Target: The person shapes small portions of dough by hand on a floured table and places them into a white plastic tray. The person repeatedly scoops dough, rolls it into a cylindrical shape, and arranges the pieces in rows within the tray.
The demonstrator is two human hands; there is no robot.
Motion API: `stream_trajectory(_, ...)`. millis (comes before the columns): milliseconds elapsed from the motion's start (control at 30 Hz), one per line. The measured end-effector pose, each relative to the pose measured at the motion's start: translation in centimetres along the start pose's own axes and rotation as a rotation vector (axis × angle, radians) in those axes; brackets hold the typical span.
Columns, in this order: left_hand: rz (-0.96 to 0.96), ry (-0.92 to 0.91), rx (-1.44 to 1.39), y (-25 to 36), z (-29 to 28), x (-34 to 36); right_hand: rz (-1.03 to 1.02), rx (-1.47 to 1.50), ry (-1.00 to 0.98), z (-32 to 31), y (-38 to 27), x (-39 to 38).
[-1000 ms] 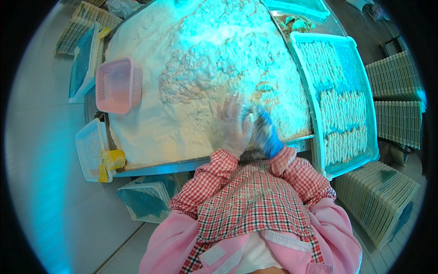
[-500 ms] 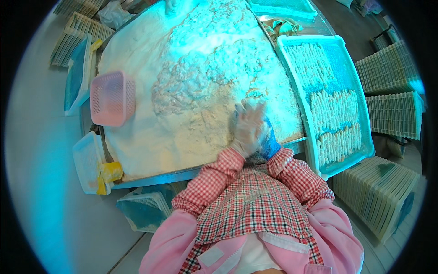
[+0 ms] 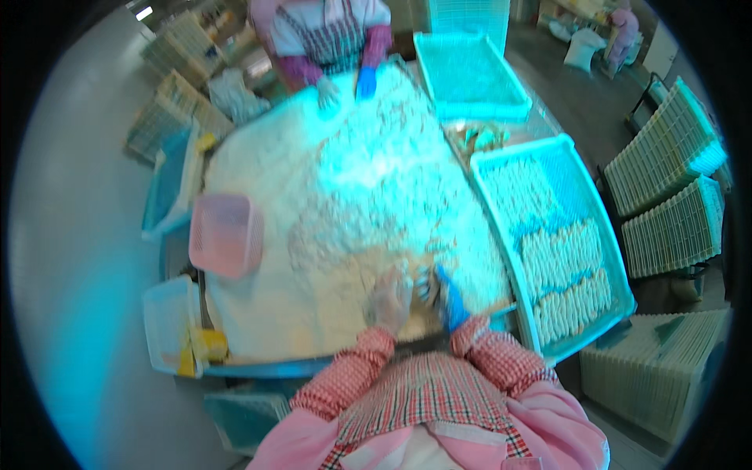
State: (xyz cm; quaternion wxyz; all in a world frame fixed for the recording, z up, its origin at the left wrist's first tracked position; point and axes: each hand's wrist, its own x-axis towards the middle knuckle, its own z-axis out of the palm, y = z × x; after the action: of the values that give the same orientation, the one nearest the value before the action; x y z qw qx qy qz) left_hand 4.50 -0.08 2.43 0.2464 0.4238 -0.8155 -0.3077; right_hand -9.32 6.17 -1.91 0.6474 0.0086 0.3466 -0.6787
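Note:
My left hand (image 3: 388,298), in a translucent glove, is low over the flour-covered worktop (image 3: 266,313), its fingers bent and blurred. My right hand (image 3: 443,298), in a blue glove with pale-coated fingertips, is just beside it, fingers bent; whether either holds anything I cannot make out. Lumpy floured pieces (image 3: 352,227) cover the middle of the worktop beyond my hands. At my right, a tray (image 3: 489,164) holds rows of pale, elongated floured pieces (image 3: 558,254). A pink perforated basket (image 3: 223,235) sits on the left of the flour.
A co-worker (image 3: 321,35) stands across the worktop, hands in the flour. An empty tray (image 3: 470,74) is at back right. Stacked trays (image 3: 666,157) flank the table. A white container (image 3: 171,321) with yellow cloth is at left. Another person (image 3: 623,35) works in the distance.
The view has tilted up, bringing the co-worker into sight and shifting the worktop lower in the picture. My hands, overlapping half a second ago, are now side by side.

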Motion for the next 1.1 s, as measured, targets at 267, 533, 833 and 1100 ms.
stream_trajectory(267,0.361,-0.035,-0.102,0.8,3.2,-0.5,-0.649,0.572,-0.192,7.6,5.9,-1.1)
stream_trajectory(533,0.446,0.004,-0.074,0.9,6.5,-1.2,0.053,0.059,-0.22,-2.2,1.7,0.0)
stream_trajectory(833,0.285,-0.15,0.301,1.7,3.2,-0.2,-0.147,0.482,-0.237,3.4,2.3,-2.8)
stream_trajectory(1100,-0.367,-0.339,0.105,-3.1,-1.1,-0.8,0.095,-0.077,0.057,-2.6,1.5,-0.5)
